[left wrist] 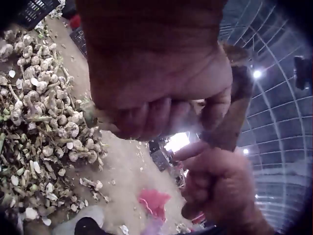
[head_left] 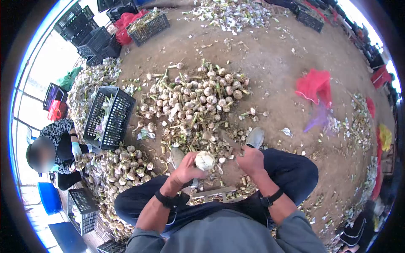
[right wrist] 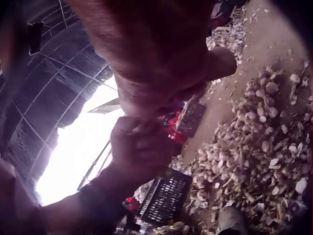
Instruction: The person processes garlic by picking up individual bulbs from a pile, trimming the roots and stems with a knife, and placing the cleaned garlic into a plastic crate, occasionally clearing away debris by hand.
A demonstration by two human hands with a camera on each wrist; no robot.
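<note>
The left hand (head_left: 184, 170) gripped a garlic bulb (head_left: 205, 160); the right hand (head_left: 250, 160) clenched a blade handle. Blade probably near fingers: a slip could cut.

The person is sitting with both knees spread and both forearms reaching forward and down between them. The left hand (head_left: 185, 168) is curling its fingers (left wrist: 146, 117) around something pale held at fingertip level, the thumb pressing from the near side. The right hand (head_left: 249, 159) is hovering just beside it, fingers folded inward into a loose fist, gripping a dark, narrow object that cannot be made out clearly. A dark band is wrapping each wrist, and grey sleeves are bunching at the elbows.
</note>
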